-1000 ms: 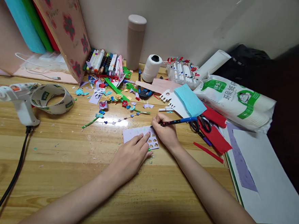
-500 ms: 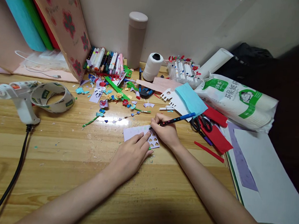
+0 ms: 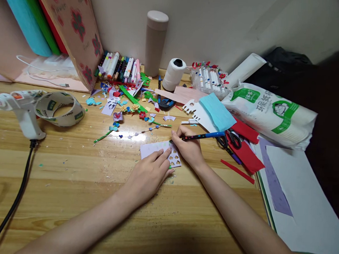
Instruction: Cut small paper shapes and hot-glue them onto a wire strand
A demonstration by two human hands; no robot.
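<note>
A light purple sheet of paper [image 3: 149, 149] with several cut-out holes on its right side lies on the wooden table. My left hand [image 3: 150, 170] rests on it, fingers stretched out and pressing it flat. A little green shows beside those fingertips. My right hand [image 3: 189, 147] grips a dark, dotted pen with a blue end [image 3: 202, 136]. The pen slants to the right, and its writing tip is hidden at the paper's upper right. Beyond the paper lies a wire garland [image 3: 137, 133] with small paper flowers.
On the left are a glue gun [image 3: 25, 113] and a tape roll [image 3: 59, 113]. Markers [image 3: 121, 69], a bottle [image 3: 155, 44] and a thread spool [image 3: 173, 75] stand behind. Scissors [image 3: 229, 142], red paper [image 3: 247, 153] and a bag of cups [image 3: 271, 115] lie right.
The pen in my right hand has tilted lower, its blue end shifting slightly right and down. My left hand stays on the paper. The camera view has shifted slightly.
</note>
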